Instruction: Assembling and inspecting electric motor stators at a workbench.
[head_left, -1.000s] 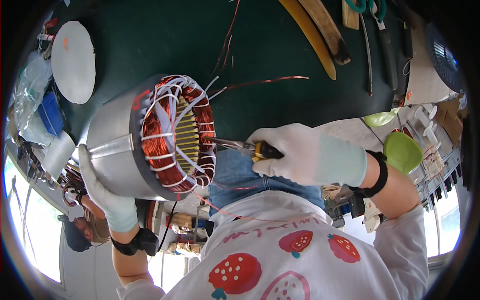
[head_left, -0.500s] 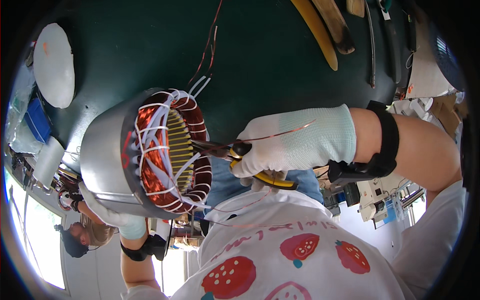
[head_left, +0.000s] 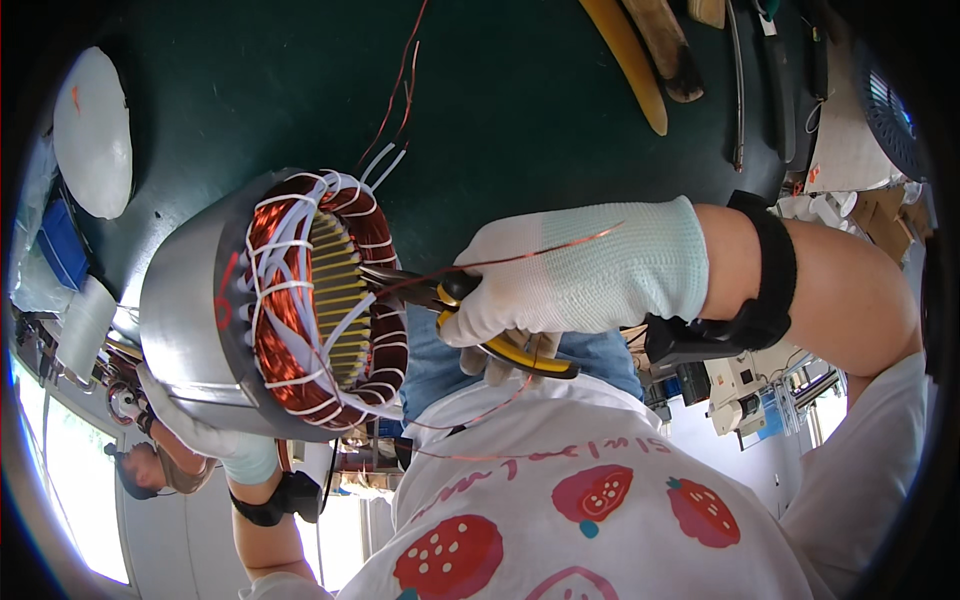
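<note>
A motor stator (head_left: 195,305) with a smooth grey metal shell sits at the left on the dark green table, its open end facing right. Copper windings (head_left: 283,340), bound with white cord, ring its yellow-lined slots. My left hand (head_left: 190,425), in a white glove, grips the shell from the near left; part of it is behind the stator. My gloved right hand (head_left: 500,280) is closed around yellow-and-black pliers (head_left: 515,357). Their jaws reach into the stator's open end, next to a white sleeve; whether they pinch anything is hidden. Loose copper wires (head_left: 540,252) cross in front of the right glove.
At the far right lie a curved yellow strip (head_left: 632,65), a worn wooden piece (head_left: 665,50) and a thin metal rod (head_left: 739,90). A round white disc (head_left: 93,135) and a blue box (head_left: 62,245) are at the left. Another person (head_left: 160,468) is at lower left.
The stator, with my left hand on it, has shifted a little to the left and tipped slightly. My right hand and the pliers have moved left with it, still closed.
</note>
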